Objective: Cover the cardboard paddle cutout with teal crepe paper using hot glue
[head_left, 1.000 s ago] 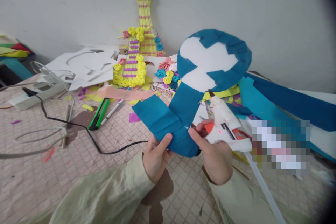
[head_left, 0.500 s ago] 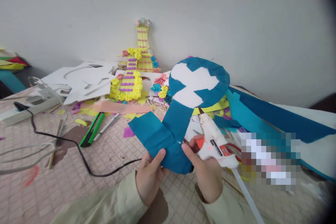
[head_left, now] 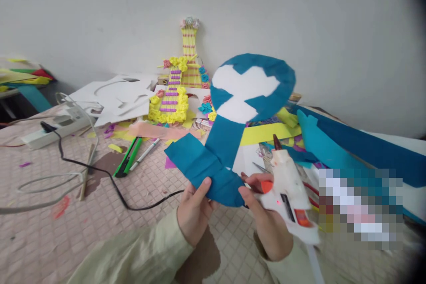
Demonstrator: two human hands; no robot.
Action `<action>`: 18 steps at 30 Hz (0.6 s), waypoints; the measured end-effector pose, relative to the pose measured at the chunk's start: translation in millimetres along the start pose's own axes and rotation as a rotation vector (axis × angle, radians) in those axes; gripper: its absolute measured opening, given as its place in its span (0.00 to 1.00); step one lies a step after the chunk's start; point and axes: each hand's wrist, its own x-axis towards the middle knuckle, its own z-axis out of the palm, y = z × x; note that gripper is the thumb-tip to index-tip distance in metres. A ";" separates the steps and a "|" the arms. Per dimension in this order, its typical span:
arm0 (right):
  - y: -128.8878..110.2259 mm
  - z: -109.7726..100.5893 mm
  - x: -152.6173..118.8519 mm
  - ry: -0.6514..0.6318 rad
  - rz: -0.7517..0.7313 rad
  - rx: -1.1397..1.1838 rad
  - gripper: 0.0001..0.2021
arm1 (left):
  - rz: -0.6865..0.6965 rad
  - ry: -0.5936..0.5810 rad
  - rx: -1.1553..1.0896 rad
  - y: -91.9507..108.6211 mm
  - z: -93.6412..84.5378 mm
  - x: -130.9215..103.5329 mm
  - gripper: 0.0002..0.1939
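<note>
A cardboard cutout [head_left: 226,140] wrapped in teal crepe paper is held up before me, with a round top and a narrower neck; bare white shows on the round part. My left hand [head_left: 197,211] pinches its lower end, thumb on the front. My right hand [head_left: 266,217] grips a white hot glue gun [head_left: 289,186] with orange parts and a lit red light, nozzle pointing up and away. The thumb of that hand also rests at the cutout's lower right edge. A loose flap of the teal paper juts out to the left.
A green utility knife [head_left: 128,157] and a white pen [head_left: 144,154] lie left of the cutout. Behind stand yellow decorated paper models [head_left: 173,93]. White card offcuts [head_left: 116,97], a power strip [head_left: 60,126] with a black cord, and teal paper strips [head_left: 359,142] lie around.
The cutout's round top has tipped up higher. My right hand and the glue gun have shifted right, with the thumb sliding along the cutout toward its right edge.
</note>
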 end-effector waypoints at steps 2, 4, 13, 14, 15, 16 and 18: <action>3.1 2.8 -1.9 0.048 -0.040 0.002 0.13 | 0.033 0.005 -0.030 1.8 0.2 2.0 0.27; 5.7 4.4 -0.8 0.098 -0.081 -0.018 0.13 | 0.033 -0.017 -0.043 2.5 0.4 3.2 0.27; 5.8 -20.4 28.1 -0.019 0.061 -0.082 0.13 | 0.127 -0.064 0.073 20.6 -1.8 14.6 0.33; 5.3 -23.2 29.5 -0.023 0.069 -0.089 0.12 | 0.151 -0.048 0.113 24.6 -2.5 16.8 0.33; 4.9 -25.6 30.5 -0.030 0.074 -0.093 0.12 | 0.173 -0.029 0.159 28.3 -3.2 18.8 0.34; 4.9 -27.7 31.3 -0.046 0.076 -0.099 0.11 | 0.193 -0.008 0.205 31.6 -3.8 20.4 0.34; 5.9 -31.2 33.0 -0.070 0.069 -0.106 0.11 | 0.236 0.039 0.292 36.9 -4.9 22.7 0.34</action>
